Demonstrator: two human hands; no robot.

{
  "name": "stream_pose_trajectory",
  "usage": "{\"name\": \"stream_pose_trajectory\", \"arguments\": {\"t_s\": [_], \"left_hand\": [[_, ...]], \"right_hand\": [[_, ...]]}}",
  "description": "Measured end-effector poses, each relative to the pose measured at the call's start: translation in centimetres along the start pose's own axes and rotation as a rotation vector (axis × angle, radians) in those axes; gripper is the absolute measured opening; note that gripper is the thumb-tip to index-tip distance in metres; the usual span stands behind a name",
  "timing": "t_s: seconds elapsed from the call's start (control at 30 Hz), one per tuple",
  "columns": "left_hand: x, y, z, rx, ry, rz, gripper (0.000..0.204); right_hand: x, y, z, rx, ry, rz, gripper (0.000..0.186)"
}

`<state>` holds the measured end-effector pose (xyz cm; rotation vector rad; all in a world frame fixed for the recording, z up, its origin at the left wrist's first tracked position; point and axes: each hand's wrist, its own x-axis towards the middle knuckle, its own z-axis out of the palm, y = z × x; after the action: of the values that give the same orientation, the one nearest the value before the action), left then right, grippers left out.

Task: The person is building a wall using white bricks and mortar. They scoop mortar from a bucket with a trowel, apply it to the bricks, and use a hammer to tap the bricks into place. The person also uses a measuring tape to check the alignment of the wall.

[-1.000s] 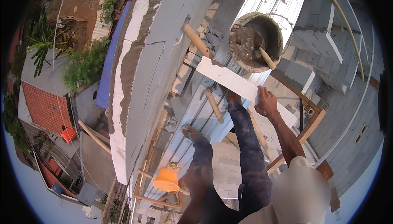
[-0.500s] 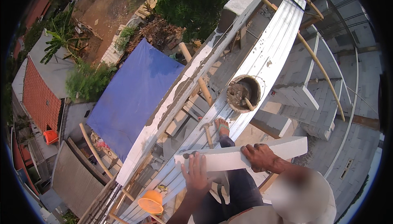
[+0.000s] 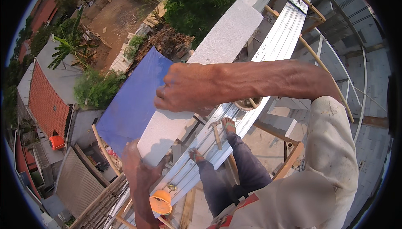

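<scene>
I hold a white lightweight block with both hands, high above the ground beside the top of a wall. My right hand lies over the block's far upper end, with the arm reaching across from the right. My left hand grips the near lower end from below. The block lines up with the white wall top running away from me; the right hand hides the place where they meet. My bare feet stand on pale metal sheeting.
A mortar bucket shows partly under my right forearm, and a hammer lies near my feet. An orange object sits below. Wooden scaffold poles run at right. Far below are a blue tarp roof and a red tiled roof.
The block has come up from in front of my legs toward the wall top on the left. My right hand moved onto its upper end, and my view turned left.
</scene>
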<state>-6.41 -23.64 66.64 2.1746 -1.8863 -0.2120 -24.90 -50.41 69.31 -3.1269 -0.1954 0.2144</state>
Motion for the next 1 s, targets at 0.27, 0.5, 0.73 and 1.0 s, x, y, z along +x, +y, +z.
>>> {"name": "stream_pose_trajectory", "arguments": {"t_s": [0.27,0.5,0.73,1.0], "left_hand": [[6.3,-5.4,3.8,-0.014,0.037,-0.082,0.097],[8.3,-7.7,13.8,-0.147,-0.008,-0.089,0.092],[10.1,-6.7,19.6,-0.166,-0.099,-0.090,0.088],[11.7,-5.7,23.0,-0.128,-0.112,-0.126,0.093]], "right_hand": [[7.0,7.2,5.3,-0.081,0.000,0.012,0.072],[7.4,9.5,15.9,0.017,-0.117,0.044,0.095],[5.2,11.1,22.4,0.007,-0.121,0.082,0.101],[3.1,12.4,24.1,0.059,-0.177,0.127,0.098]]}}
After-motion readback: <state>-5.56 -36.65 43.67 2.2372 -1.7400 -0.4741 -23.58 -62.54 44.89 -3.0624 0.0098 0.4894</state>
